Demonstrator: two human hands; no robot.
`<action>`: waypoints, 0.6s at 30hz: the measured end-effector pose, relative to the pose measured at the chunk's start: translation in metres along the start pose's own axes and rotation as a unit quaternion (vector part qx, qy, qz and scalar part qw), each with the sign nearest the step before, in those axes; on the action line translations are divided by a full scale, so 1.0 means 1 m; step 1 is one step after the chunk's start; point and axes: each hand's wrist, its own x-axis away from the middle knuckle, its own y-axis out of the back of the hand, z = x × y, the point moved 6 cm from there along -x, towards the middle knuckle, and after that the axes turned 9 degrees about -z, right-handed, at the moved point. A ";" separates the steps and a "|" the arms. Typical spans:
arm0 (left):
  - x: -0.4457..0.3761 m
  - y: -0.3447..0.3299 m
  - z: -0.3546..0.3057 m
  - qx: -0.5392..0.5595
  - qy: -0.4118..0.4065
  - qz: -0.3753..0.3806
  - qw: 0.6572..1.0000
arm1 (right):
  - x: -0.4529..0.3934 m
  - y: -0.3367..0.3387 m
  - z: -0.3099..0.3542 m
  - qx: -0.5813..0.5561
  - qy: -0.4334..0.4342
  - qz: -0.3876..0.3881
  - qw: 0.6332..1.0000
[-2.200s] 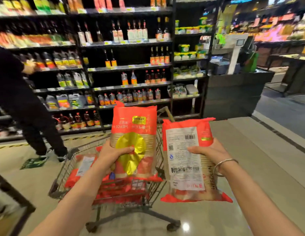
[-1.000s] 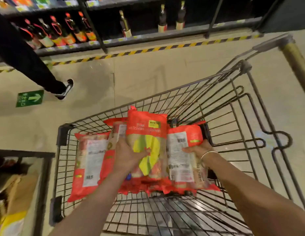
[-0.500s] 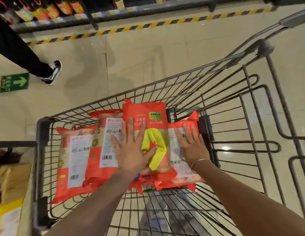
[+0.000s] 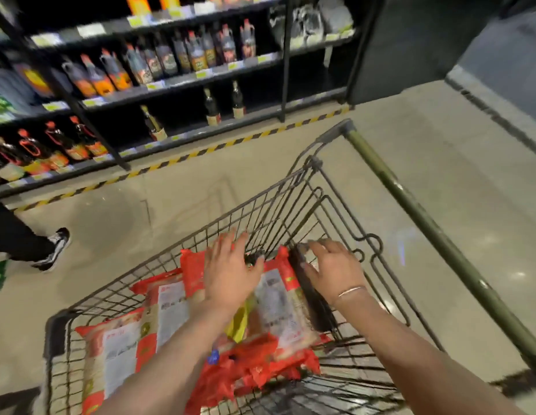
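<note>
Shop shelves (image 4: pixel 177 82) behind, left hand (image 4: pixel 231 272) and right hand (image 4: pixel 334 269) have lifted off the red plastic packets (image 4: pixel 278 298) in the grey wire cart (image 4: pixel 55 333), grips loose, empty.

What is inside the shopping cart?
Several red packets overlap in the shopping cart. The open left hand covers part of them; the open right hand is at their right edge. Anything beneath them is hidden.

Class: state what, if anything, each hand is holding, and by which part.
Nothing is held: the left hand and right hand are open over the red packets in the cart.
</note>
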 end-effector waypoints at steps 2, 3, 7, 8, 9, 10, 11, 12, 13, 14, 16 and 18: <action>-0.013 0.020 -0.060 0.021 -0.060 -0.019 0.998 | 0.010 0.050 -0.019 0.000 -0.038 -0.063 0.997; -0.014 0.028 -0.092 0.031 -0.087 -0.024 0.995 | 0.018 0.075 -0.031 0.006 -0.056 -0.089 0.994; 0.011 0.053 -0.223 0.089 -0.196 -0.056 0.975 | 0.074 0.175 -0.087 0.041 -0.116 -0.214 0.969; 0.024 0.055 -0.257 0.102 -0.226 -0.054 0.967 | 0.095 0.200 -0.105 0.049 -0.132 -0.247 0.959; 0.040 0.056 -0.291 0.115 -0.255 -0.049 0.959 | 0.119 0.223 -0.125 0.058 -0.154 -0.273 0.948; 0.059 0.055 -0.324 0.128 -0.284 -0.040 0.950 | 0.147 0.244 -0.145 0.066 -0.181 -0.295 0.936; 0.081 0.054 -0.357 0.139 -0.313 -0.031 0.939 | 0.178 0.262 -0.166 0.073 -0.212 -0.315 0.922; 0.107 0.052 -0.390 0.149 -0.345 -0.025 0.926 | 0.213 0.279 -0.187 0.079 -0.245 -0.332 0.907; 0.137 0.050 -0.421 0.161 -0.378 -0.019 0.912 | 0.250 0.294 -0.208 0.087 -0.278 -0.348 0.891; 0.170 0.047 -0.452 0.176 -0.412 -0.012 0.894 | 0.291 0.307 -0.228 0.097 -0.314 -0.359 0.873; 0.247 0.038 -0.508 0.210 -0.474 0.014 0.855 | 0.381 0.323 -0.266 0.124 -0.383 -0.370 0.837; 0.333 0.023 -0.554 0.225 -0.520 0.060 0.822 | 0.480 0.332 -0.297 0.146 -0.448 -0.373 0.799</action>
